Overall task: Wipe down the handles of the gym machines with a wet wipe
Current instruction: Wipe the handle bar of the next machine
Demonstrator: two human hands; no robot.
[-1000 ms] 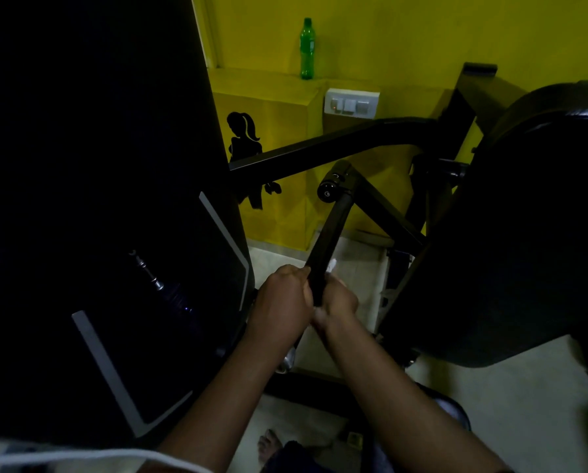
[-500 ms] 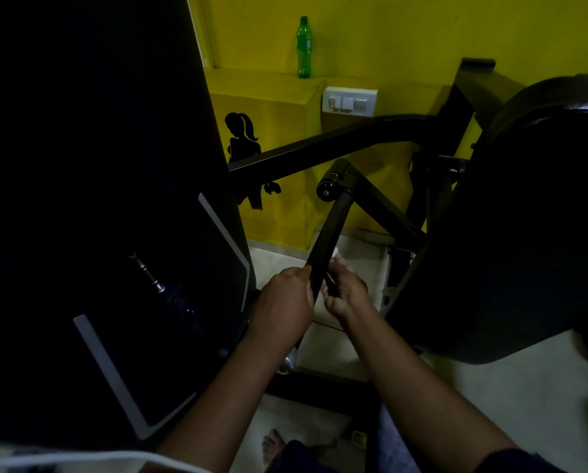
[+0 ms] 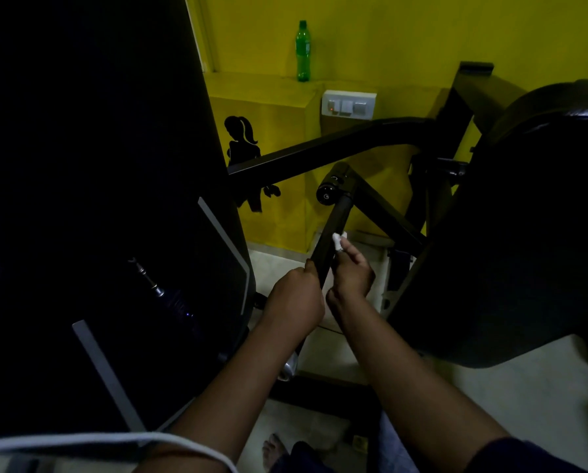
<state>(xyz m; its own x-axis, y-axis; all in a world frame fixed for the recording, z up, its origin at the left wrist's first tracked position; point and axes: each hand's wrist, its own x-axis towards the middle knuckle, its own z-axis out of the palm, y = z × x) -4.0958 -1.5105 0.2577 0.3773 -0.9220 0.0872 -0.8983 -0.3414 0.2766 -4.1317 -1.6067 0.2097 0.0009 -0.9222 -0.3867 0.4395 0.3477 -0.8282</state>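
Observation:
A black gym machine handle [image 3: 333,230] slants down from a round pivot toward me in the middle of the view. My left hand [image 3: 296,298] grips its lower end. My right hand [image 3: 352,274] is on the handle's right side, a little higher up, and pinches a small white wet wipe [image 3: 338,241] against the bar. Only a crumpled bit of the wipe shows above my fingertips.
A tall black weight-stack cover [image 3: 98,199] fills the left. A large black padded seat [image 3: 524,233] stands at the right. A black frame bar [image 3: 320,150] crosses behind the handle. A green bottle [image 3: 303,51] stands on the yellow ledge above a switch plate [image 3: 349,104].
My right hand has slid up the handle with the wipe, from beside my left hand to a spot above it. My left hand has kept its grip on the lower end.

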